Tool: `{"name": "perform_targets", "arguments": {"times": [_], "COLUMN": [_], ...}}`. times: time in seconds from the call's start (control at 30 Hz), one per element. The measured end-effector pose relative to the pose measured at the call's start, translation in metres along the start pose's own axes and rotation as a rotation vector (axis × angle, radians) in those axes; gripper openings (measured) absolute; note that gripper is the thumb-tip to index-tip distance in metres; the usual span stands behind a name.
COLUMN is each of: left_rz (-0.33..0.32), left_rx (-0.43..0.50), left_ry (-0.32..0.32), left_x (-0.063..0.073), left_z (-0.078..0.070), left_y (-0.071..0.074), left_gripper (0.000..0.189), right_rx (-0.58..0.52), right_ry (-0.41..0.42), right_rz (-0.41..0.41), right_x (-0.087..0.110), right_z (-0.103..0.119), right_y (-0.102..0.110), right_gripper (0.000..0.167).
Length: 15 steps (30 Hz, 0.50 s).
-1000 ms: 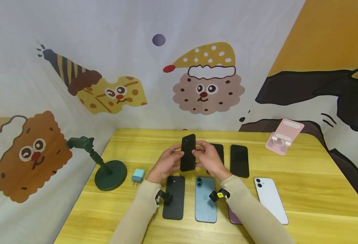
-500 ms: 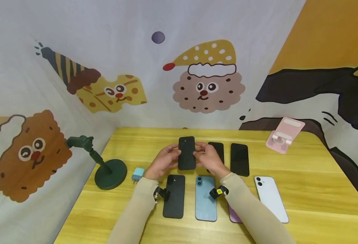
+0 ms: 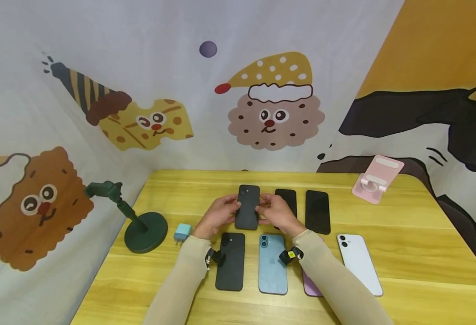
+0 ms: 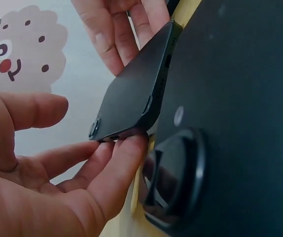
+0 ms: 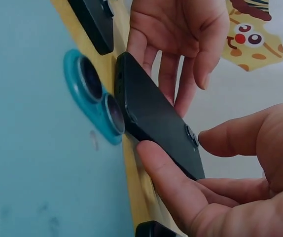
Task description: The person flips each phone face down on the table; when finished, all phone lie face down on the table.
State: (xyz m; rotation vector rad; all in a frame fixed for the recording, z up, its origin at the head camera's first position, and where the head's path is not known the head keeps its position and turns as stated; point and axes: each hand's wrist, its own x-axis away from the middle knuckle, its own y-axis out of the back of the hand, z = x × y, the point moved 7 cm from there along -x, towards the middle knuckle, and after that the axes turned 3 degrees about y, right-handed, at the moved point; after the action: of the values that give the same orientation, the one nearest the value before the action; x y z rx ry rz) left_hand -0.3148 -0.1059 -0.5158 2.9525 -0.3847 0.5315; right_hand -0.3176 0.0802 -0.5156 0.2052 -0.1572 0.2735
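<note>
A black phone (image 3: 247,207), its back and camera lenses facing up, lies flat or nearly so between both hands; whether its whole underside meets the table is hidden. My left hand (image 3: 218,213) touches its left edge. In the left wrist view the fingers (image 4: 124,158) reach along that edge and the thumb stands off the phone. My right hand (image 3: 279,212) is at the opposite edge. There, in the right wrist view, the fingers (image 5: 168,180) lie along the side, while the thumb tip appears close to the camera lenses; contact is unclear.
Nearer me lie a dark phone (image 3: 230,266), a blue phone (image 3: 273,271), a purple phone (image 3: 311,286) and a white phone (image 3: 360,264). Two black phones (image 3: 318,212) lie behind the right hand. A green stand (image 3: 145,232), charger (image 3: 182,231) and pink stand (image 3: 377,179) flank them.
The black phone, earlier raised and tilted between both hands, has turned its back upward and come down toward the table. The thumbs have drawn out to its edges. Other phones stay put.
</note>
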Motion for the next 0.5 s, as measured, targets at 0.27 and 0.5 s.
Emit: {"name": "perform_targets", "arguments": {"times": [0.27, 0.5], "left_rz": [-0.007, -0.009], "left_rx": [-0.045, -0.065], "left_ry": [-0.006, -0.01], "left_x": [0.0005, 0.0018], "left_z": [0.0004, -0.0004], "left_y": [-0.0018, -0.0019], "left_gripper": [0.056, 0.064], "right_rx": [0.053, 0.087], "right_ry": [-0.003, 0.002], "right_rz": [-0.009, -0.009], "right_x": [0.0019, 0.0034], "right_z": [0.0003, 0.0024], "right_y": [0.0004, 0.0026], "right_gripper": [0.057, 0.064]}}
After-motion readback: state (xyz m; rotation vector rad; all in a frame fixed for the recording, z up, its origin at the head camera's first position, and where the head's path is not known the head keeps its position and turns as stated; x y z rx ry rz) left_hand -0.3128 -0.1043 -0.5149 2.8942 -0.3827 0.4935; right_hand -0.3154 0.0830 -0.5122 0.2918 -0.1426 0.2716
